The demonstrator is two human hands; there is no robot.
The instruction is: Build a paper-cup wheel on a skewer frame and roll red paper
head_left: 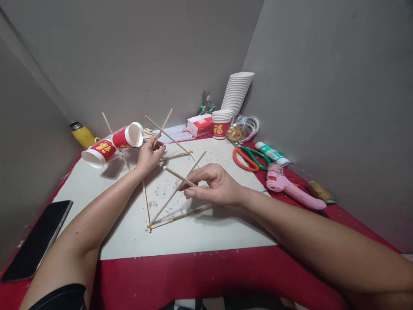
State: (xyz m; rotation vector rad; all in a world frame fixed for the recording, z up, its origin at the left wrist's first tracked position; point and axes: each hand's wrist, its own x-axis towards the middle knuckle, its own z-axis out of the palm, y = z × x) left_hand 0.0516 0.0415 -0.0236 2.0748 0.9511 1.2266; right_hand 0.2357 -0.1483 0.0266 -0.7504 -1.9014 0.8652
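Note:
On the white board (pixel 122 243) lies a four-sided frame of thin wooden sticks (pixel 182 217), with a yellowish binding at its near left corner. Further sticks slant up from the frame and cross in pairs. My left hand (pixel 151 154) is closed around a pair of crossed wooden sticks (pixel 160 132) at the far side. Closer to me, the thumb and fingers of my right hand (pixel 211 184) pinch a second crossed pair of wooden sticks (pixel 177 189). Part of each crossing is hidden by fingers.
Red paper cups (pixel 120 138) joined with sticks stand at left, beside a yellow bottle (pixel 83 135). A phone (pixel 37 239) lies near my left arm. Along the right are stacked cups (pixel 237 92), orange-and-green-handled scissors (pixel 247 159) and a pink glue gun (pixel 295 191). Grey walls enclose the table.

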